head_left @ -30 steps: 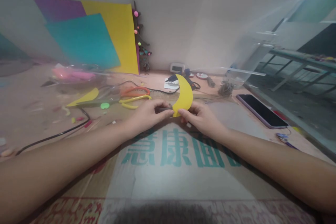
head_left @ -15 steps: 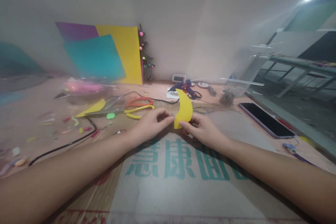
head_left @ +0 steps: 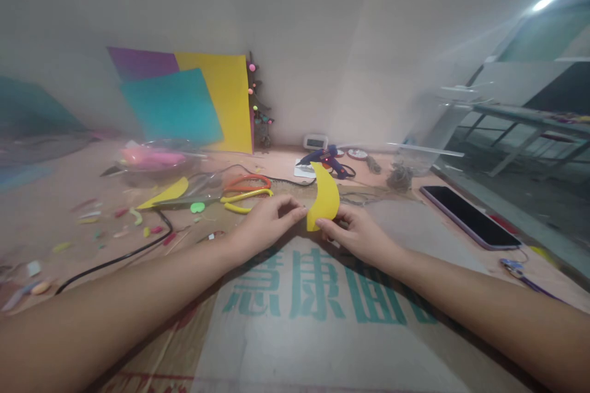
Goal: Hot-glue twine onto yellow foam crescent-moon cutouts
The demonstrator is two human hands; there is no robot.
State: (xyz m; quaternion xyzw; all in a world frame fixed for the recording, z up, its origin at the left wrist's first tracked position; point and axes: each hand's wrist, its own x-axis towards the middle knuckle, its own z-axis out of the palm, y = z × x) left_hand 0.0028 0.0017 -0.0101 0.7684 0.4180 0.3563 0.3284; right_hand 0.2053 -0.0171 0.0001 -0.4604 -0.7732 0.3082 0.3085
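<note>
A curved yellow paper piece (head_left: 326, 195) stands upright above the table, pinched at its lower end between the thumb and fingers of my right hand (head_left: 353, 228). Just left of the paper is my left hand (head_left: 275, 221), its thumb and fingertips drawn together near the paper's lower left edge. What those left fingertips hold, if anything, is too small to make out. Behind the paper lies a dark blue glue gun (head_left: 318, 157) with a small red light. Scissors with orange and yellow handles (head_left: 246, 191) rest beyond my left hand.
Another yellow paper piece (head_left: 168, 193) lies under the scissor blades. Small colourful scraps and a black cable (head_left: 113, 260) are at the left. Coloured sheets (head_left: 173, 104) lean on the back wall beside a beaded branch. A phone (head_left: 470, 216) lies at the right, near twine (head_left: 400, 177).
The whole view has shifted slightly, with things sitting a little lower in the picture. Both hands and the yellow piece keep nearly the same pose.
</note>
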